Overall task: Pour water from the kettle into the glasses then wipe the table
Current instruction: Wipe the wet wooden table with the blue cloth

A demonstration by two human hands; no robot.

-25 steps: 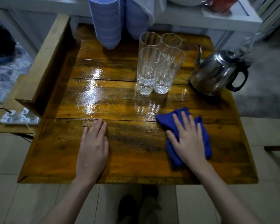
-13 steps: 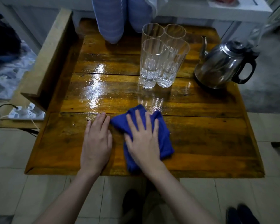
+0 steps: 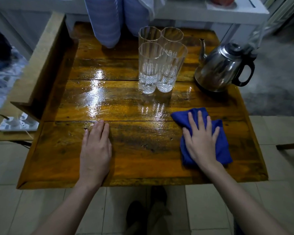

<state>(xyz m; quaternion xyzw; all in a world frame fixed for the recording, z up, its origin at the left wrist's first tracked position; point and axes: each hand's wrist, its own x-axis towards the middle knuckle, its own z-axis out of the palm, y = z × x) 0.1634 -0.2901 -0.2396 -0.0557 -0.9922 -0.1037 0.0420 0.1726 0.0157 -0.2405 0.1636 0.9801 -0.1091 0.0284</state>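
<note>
Several tall clear glasses (image 3: 150,65) stand bunched together at the middle back of the wooden table (image 3: 143,170), each with a little water at the bottom. A steel kettle (image 3: 221,68) with a black handle sits to their right, spout pointing left. My right hand (image 3: 200,139) presses flat on a folded blue cloth (image 3: 219,150) at the table's front right. My left hand (image 3: 95,150) rests palm down on the bare wood at the front left, fingers together, holding nothing. The boards in the middle shine wet.
Two stacks of blue bowls (image 3: 105,22) stand at the table's back edge under a white shelf (image 3: 227,11). A raised wooden rail (image 3: 39,65) borders the left side. A power strip (image 3: 17,123) with plugs lies on the floor at left.
My right hand slid the blue cloth left across the front board to beside my left hand, then back to the right. My left hand stayed put.
</note>
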